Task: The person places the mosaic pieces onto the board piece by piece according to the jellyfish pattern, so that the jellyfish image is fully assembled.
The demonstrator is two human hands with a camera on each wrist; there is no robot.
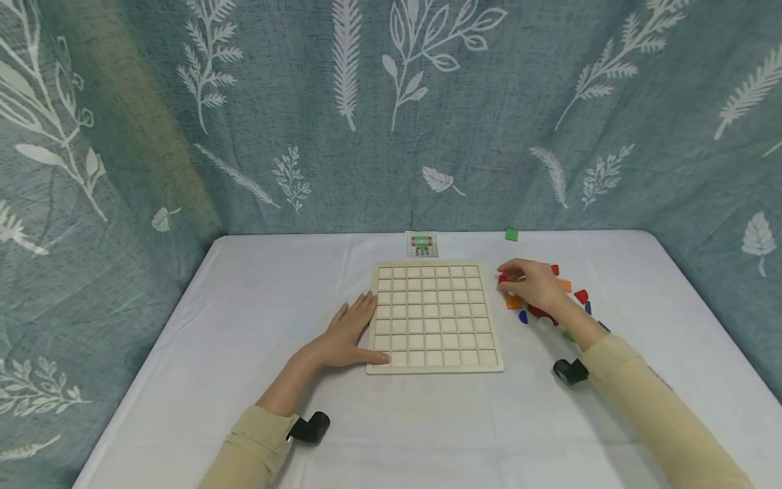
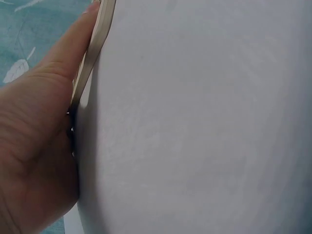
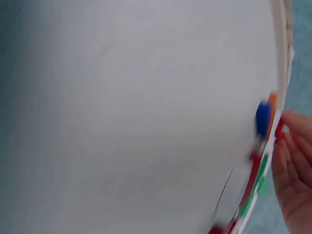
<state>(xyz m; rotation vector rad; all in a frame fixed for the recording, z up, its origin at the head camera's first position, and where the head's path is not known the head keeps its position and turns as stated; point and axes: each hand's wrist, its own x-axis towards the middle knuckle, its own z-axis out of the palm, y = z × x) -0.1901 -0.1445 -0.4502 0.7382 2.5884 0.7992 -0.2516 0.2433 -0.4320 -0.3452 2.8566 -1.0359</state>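
A pale wooden grid board lies flat on the white table. My left hand rests at its left side with fingers spread, the thumb lying over the near left corner. In the left wrist view the thumb runs along the board's edge. Right of the board, my right hand is over a loose group of coloured pieces. Between its thumb and fingers it pinches a small red piece, whose exact shape is mostly hidden. Near it are an orange piece and a blue piece.
A small card with a coloured figure lies behind the board. One green square piece sits at the table's back edge. More pieces, including a red one and an orange one, lie around the right hand. A leaf-patterned curtain hangs behind.
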